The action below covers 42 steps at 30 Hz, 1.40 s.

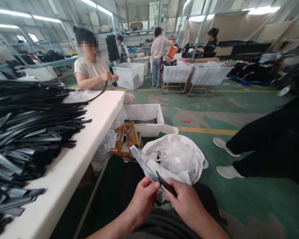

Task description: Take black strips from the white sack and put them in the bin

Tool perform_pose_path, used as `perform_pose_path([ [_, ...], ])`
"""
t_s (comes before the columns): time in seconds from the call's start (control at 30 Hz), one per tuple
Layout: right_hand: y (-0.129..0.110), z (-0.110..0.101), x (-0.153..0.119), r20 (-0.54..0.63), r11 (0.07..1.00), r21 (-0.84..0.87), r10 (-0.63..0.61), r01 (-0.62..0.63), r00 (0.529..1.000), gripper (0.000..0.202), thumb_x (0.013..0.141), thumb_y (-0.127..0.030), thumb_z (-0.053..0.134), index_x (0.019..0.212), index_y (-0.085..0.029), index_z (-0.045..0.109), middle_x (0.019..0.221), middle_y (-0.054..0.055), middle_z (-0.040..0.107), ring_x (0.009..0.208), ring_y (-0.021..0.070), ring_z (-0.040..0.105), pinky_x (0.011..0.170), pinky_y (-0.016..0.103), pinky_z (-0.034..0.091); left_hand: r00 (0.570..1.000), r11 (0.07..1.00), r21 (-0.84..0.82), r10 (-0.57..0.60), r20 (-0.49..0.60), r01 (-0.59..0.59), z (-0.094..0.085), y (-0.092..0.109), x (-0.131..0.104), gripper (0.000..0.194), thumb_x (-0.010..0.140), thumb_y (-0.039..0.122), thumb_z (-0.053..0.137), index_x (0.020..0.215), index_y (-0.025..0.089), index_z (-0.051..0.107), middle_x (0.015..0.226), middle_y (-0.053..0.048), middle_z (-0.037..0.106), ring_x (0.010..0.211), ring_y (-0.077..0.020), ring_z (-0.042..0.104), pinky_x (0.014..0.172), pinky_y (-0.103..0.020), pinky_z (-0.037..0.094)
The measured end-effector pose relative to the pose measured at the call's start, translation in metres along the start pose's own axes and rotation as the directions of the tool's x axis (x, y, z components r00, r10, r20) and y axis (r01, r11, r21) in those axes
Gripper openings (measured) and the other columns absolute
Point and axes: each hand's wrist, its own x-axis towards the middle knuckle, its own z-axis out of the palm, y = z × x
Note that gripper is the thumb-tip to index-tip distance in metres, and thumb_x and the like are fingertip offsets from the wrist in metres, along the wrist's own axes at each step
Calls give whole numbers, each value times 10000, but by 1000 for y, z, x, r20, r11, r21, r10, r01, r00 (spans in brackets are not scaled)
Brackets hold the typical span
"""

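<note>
- Two hands meet low in the view, over the person's lap: the left hand [141, 199] and the right hand [186, 204] both grip one black strip [166, 186], with a clear plastic sleeve [143, 164] at its upper end.
- Left hand: fingers curled shut, thumb pinching the sleeve just where the strip enters it.
- Right hand: fingers closed around the strip's lower part; its tip lies between thumb and forefinger.
- Strip position: held in the air between both hands, tilted, touching nothing else; how far it sits inside the sleeve cannot be told.
- Just beyond the hands, a white plastic bag [175, 156] lies open on the floor; its contents are not clear.
- Beside the bag stand a torn brown carton [125, 139] and a white bin [141, 116] holding a few dark strips.
- On the left, a white table [99, 116] bears a large pile of black strips [27, 132], which suggests that most of the work is left and this piece is one of many.
- At the table's far end a seated person [92, 71] holds a similar strip.
- Further back, more people stand near white carts [176, 74].
- At the right, another person's dark trousers and pale shoes [225, 146] show.
</note>
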Motion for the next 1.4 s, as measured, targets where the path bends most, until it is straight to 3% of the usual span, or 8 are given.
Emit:
perform_pose_path([
  [0.2,-4,-9,-6,154,1000,18,21,-24,988,316,938,-397,460,709,-207,566,642,-7,644,604,164,610,571,245,382,975,986,-24,158,-159,-164,-21,28,-10,267,617,243,870,822,147,728,777,-25,675,673,-99,572,622,-188,453],
  [0.33,-10,-4,0,54,997,-74,-19,23,998,232,900,-329,476,728,-209,575,682,2,646,655,185,606,578,261,365,997,995,-69,62,-49,-65,-9,20,-11,255,639,258,856,830,142,734,717,-14,655,572,-67,500,566,-181,414],
  [0.5,-14,-9,-10,84,995,91,20,-28,996,302,931,-368,447,703,-208,564,622,-19,621,570,154,585,571,244,389,994,994,-17,106,8,-106,-5,23,-15,242,620,253,865,793,145,736,700,-11,654,607,-79,507,595,-188,405],
  [0.63,-16,-10,-23,56,1000,-24,10,-9,998,139,797,-234,551,661,-205,557,666,-17,636,638,163,584,569,247,335,1000,1000,18,13,25,-13,-10,15,-23,249,600,274,879,740,135,728,637,-6,626,578,-82,485,588,-205,392],
  [0.77,-21,-5,-21,13,999,48,-17,16,1000,108,767,-171,526,682,-204,583,662,-28,628,641,149,576,575,241,325,997,998,-2,-61,45,62,-1,4,-27,244,589,275,885,688,136,710,605,7,597,562,-74,467,584,-205,386],
  [0.97,-18,-35,-48,31,995,99,-1,-3,1000,201,863,-257,543,669,-207,555,606,-53,565,586,120,527,542,224,329,999,999,14,41,-16,-41,13,25,-30,294,561,291,899,773,166,739,686,-11,658,591,-89,501,596,-209,416],
  [1.17,-21,-27,-66,-65,996,24,-83,84,994,213,870,-270,528,665,-211,542,609,-47,579,576,116,562,552,225,360,996,999,36,-39,84,36,23,24,-36,323,532,345,910,749,169,747,570,7,597,535,-84,471,536,-198,375],
  [1.4,-14,-53,-100,-159,983,163,114,-88,981,165,819,-401,595,769,-301,716,627,-28,670,562,171,608,504,238,442,996,998,62,-19,82,14,35,31,-38,329,514,291,924,793,212,769,617,6,659,539,-74,499,554,-192,392],
])
